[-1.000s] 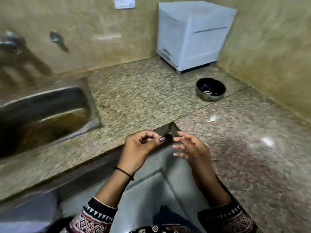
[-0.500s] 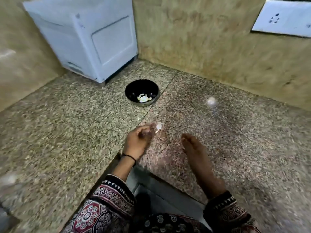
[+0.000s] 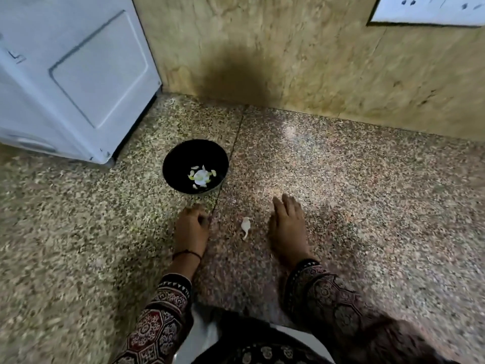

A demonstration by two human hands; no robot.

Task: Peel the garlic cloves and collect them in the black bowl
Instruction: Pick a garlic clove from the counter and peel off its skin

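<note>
The black bowl [image 3: 183,156] stands on the granite counter near the back and holds several pale garlic pieces [image 3: 200,176]. Just in front of the bowl, my left hand [image 3: 191,228] rests on the counter with its fingers curled under; nothing shows inside them. A small white garlic piece with a thin tail [image 3: 246,226] lies on the counter between my hands, touching neither. To its right, my right hand [image 3: 287,224] lies flat on the counter with straight fingers and holds nothing.
A white box-shaped appliance [image 3: 73,74] stands at the back left, close to the bowl. A beige wall [image 3: 315,61] closes the back, with a white socket plate [image 3: 430,9] at the top right. The counter's front edge [image 3: 210,308] is by my sleeves.
The view has swung right and closer to the bowl. My left hand has drawn away from the white garlic piece, which now lies alone between my hands. My right hand has moved forward.
</note>
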